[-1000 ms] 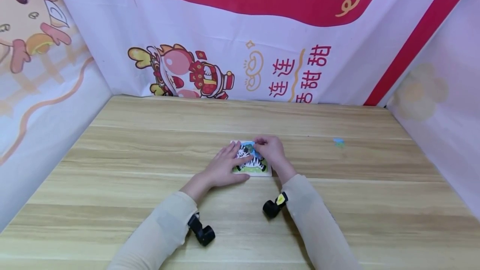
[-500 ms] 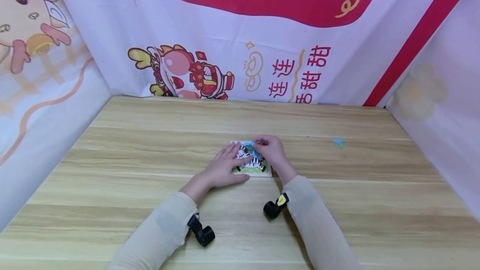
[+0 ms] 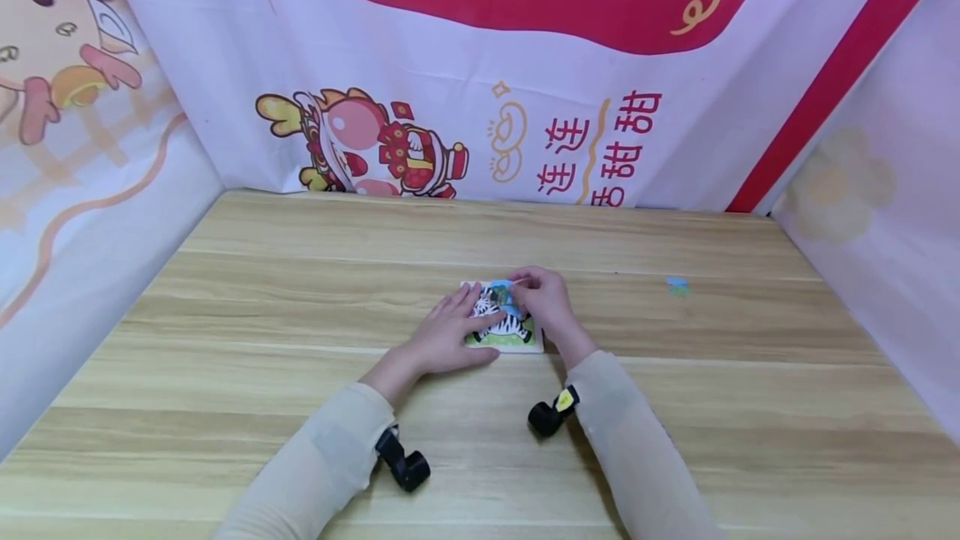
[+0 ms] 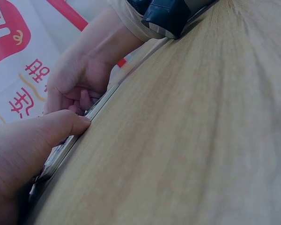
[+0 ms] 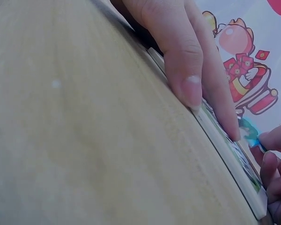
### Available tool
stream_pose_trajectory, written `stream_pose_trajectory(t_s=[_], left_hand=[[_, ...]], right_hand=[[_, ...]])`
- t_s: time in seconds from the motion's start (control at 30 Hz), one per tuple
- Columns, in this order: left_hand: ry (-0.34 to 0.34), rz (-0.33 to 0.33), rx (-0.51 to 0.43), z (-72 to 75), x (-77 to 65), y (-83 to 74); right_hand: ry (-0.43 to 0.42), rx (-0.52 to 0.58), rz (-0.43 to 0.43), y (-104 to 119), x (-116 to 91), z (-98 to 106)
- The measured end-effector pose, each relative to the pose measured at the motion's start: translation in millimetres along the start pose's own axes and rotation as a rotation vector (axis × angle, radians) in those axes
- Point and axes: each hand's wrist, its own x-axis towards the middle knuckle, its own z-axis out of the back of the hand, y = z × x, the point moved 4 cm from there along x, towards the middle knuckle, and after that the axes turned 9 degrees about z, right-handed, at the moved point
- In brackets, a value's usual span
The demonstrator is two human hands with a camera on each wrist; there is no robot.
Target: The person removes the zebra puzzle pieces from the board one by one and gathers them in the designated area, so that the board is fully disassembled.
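A small square zebra puzzle (image 3: 510, 327) in a pale board lies on the table. My left hand (image 3: 446, 337) rests across its left side with fingers spread, the thumb along the near edge and the index finger over the zebra. At the far right of the board, my right hand (image 3: 543, 300) pinches a blue and green puzzle piece (image 5: 249, 132) between thumb and fingertips. That piece is tilted up above the board in the right wrist view, its far end partly hidden by the fingers. The left wrist view shows the right hand's curled fingers beyond the left thumb.
Another small blue and green puzzle piece (image 3: 677, 285) lies on the wooden table (image 3: 300, 273) to the right. A printed cloth (image 3: 420, 48) hangs along the table's back edge, with further cloths at both sides. Each wrist wears a black camera (image 3: 405, 465).
The right hand has shifted very slightly, and the pinched puzzle piece now sits a little higher and more tilted over the board. The left hand has stayed in place.
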Motion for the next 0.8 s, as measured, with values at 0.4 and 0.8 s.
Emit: stream_pose_trajectory(t_s=[0.4, 0.8], left_hand=[[0.011, 0.010, 0.000, -1.6, 1.2, 1.4], [-0.007, 0.014, 0.010, -1.3, 0.1, 1.5]], right_hand=[[-0.004, 0.055, 0.010, 0, 3, 25], [-0.025, 0.017, 0.025, -2, 8, 86]])
